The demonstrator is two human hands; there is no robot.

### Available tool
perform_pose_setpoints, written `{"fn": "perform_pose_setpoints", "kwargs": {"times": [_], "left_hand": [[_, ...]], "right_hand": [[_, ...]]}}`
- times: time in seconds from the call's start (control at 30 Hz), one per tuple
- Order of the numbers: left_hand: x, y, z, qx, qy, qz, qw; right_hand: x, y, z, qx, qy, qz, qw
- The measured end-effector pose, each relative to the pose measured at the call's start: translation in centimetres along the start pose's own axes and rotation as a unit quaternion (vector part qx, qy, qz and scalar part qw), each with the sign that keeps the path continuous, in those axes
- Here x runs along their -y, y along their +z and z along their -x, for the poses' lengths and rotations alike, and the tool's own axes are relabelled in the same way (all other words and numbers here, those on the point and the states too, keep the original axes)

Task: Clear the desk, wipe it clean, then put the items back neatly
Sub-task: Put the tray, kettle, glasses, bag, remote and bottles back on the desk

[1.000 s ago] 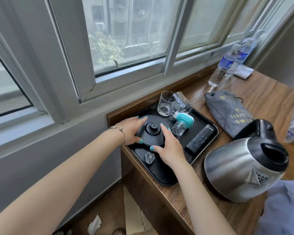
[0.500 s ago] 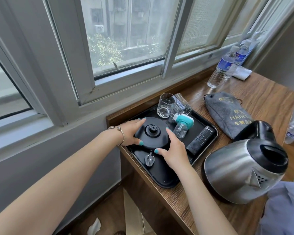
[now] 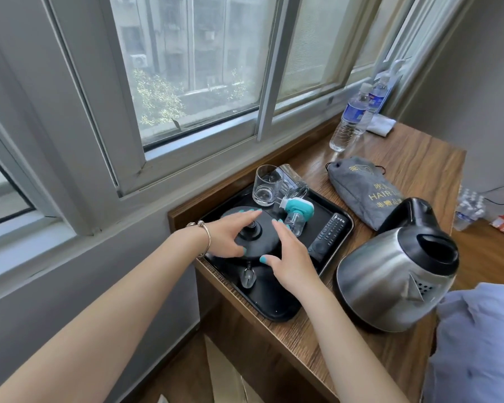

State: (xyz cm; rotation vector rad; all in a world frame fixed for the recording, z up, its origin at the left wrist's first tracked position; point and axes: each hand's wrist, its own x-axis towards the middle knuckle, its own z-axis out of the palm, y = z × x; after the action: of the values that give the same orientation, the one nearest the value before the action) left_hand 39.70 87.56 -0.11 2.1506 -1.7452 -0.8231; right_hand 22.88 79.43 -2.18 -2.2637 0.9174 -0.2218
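Kettle base, a round black disc with a raised connector at its middle, sits on the black tray at the centre of the head view, toward the tray's upper left end. The left hand lies over its left side, fingers straight, thumb at the near rim; the right hand takes the right rim between thumb and fingers. So the left grip is flat and open on the disc, and the right grip closes narrowly on its edge.

The base looks light, stiff and smooth, so the rim on two opposite sides is probably the best hold. A plug lies just below it on the tray, and its cord may trail when lifted.

Just right of it stand two drinking glasses, a teal-capped bottle and a remote; the glasses are fragile. The steel kettle stands on the tabletop at the right.
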Motion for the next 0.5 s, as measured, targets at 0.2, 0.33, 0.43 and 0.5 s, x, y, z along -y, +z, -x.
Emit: {"fn": "perform_pose_setpoints", "kwargs": {"times": [0.2, 0.33, 0.43, 0.5], "left_hand": [[-4.8, -2.5, 0.1, -0.029, 0.085, 0.011, 0.996], [-8.6, -4.2, 0.0, -0.067, 0.150, 0.007, 0.986], [-11.6, -5.1, 0.1, -0.091, 0.192, 0.008, 0.977], [-13.7, -5.4, 0.0, -0.100, 0.215, 0.030, 0.971]], "right_hand": [[3.3, -5.9, 2.1, -0.049, -0.032, 0.022, 0.998], [5.1, -11.9, 3.9, -0.099, -0.059, 0.058, 0.992], [5.6, -16.5, 5.0, -0.118, -0.074, 0.087, 0.986], [5.4, -19.2, 5.6, -0.119, -0.085, 0.095, 0.985]]}}
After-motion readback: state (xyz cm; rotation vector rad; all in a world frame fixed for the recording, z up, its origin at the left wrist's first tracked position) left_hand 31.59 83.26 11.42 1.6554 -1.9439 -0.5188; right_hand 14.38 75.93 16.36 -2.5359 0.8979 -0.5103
